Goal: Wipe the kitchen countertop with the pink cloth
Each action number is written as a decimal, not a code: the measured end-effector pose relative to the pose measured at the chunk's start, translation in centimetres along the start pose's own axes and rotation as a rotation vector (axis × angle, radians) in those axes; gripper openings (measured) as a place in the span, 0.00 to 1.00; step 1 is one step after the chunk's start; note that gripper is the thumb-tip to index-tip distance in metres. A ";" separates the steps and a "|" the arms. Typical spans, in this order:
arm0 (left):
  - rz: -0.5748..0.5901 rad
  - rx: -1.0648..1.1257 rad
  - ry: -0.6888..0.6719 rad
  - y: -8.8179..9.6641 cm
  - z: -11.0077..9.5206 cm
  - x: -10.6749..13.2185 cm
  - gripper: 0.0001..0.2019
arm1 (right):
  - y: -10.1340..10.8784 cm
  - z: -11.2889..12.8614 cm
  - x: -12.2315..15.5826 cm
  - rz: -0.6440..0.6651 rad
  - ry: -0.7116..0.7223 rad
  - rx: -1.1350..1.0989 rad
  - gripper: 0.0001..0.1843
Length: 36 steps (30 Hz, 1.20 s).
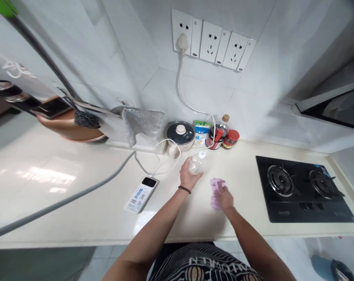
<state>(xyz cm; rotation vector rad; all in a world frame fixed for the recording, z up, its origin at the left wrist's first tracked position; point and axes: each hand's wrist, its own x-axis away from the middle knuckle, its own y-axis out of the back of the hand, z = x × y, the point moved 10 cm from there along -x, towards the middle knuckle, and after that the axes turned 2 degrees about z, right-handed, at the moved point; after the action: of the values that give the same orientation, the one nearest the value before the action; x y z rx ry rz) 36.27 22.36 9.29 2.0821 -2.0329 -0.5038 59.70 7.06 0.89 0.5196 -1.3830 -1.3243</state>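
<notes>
My left hand (188,175) is wrapped round a clear plastic bottle (196,164) with a white cap, which stands on the cream countertop (77,187). A dark bead bracelet sits on that wrist. My right hand (224,197) presses flat, fingers together, on a purple cloth (215,188) lying on the counter just right of the bottle.
A small electric pot (180,134), a blue-white packet (201,132), a dark bottle (217,132) and a red-lidded jar (230,139) stand by the back wall. A white power bank (141,194) with cable lies left. A black gas hob (302,189) is at right. A copper pan (68,127) sits back left.
</notes>
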 end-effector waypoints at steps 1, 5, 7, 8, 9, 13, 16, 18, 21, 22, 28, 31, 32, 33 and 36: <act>0.010 -0.006 0.006 -0.4 -0.3 0.2 0.47 | -1.1 2.8 0.2 0.029 0.102 0.013 0.31; 0.110 -0.014 -0.021 -4.8 -2.8 0.8 0.46 | -4.9 9.9 3.5 0.078 0.370 -0.006 0.26; 0.194 0.027 -0.022 -8.3 -3.9 1.3 0.47 | -6.1 10.3 4.9 0.083 0.395 0.001 0.20; 0.236 0.060 -0.017 -10.1 -4.5 1.6 0.47 | -6.6 9.8 5.3 0.089 0.378 0.008 0.18; 0.276 0.096 -0.014 -11.9 -5.0 1.9 0.47 | -6.8 9.0 5.5 0.097 0.353 0.014 0.17; 0.371 0.186 -0.018 -17.6 -6.7 2.6 0.46 | -5.7 4.6 4.7 0.092 0.234 0.021 0.21; 0.430 0.188 -0.055 -19.8 -7.5 2.7 0.50 | -3.5 0.6 3.2 0.047 0.087 0.037 0.23; 0.456 0.177 -0.108 -19.7 -7.3 2.9 0.54 | -2.1 -1.4 2.4 0.022 0.005 0.055 0.24; 0.452 0.097 -0.201 -16.2 -5.0 4.1 0.51 | -1.1 -2.7 1.5 0.025 -0.038 0.075 0.28; 0.444 0.048 -0.226 -14.2 -3.7 4.8 0.46 | -1.1 -2.7 1.4 0.034 -0.045 0.085 0.29; 0.255 -0.406 -0.316 3.9 5.9 11.7 0.21 | -1.0 0.2 -0.3 0.069 -0.034 0.133 0.31; 0.174 -0.602 -0.372 10.7 8.7 15.5 0.19 | -0.2 3.1 -3.0 0.110 -0.013 0.165 0.32; 0.147 -0.647 -0.384 12.2 9.3 16.4 0.17 | 0.3 4.2 -4.2 0.111 -0.007 0.170 0.32; 0.124 -0.681 -0.394 13.2 9.7 17.2 0.16 | 0.9 5.3 -5.5 0.106 -0.001 0.170 0.32; 0.090 -0.748 -0.400 14.4 10.2 18.3 0.12 | 2.8 8.4 -9.7 0.082 -0.003 0.141 0.31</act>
<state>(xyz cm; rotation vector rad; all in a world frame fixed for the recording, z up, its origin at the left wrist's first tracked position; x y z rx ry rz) 19.15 4.60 3.08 1.5034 -1.6955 -1.4849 56.27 19.72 1.43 0.5499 -1.4917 -1.1678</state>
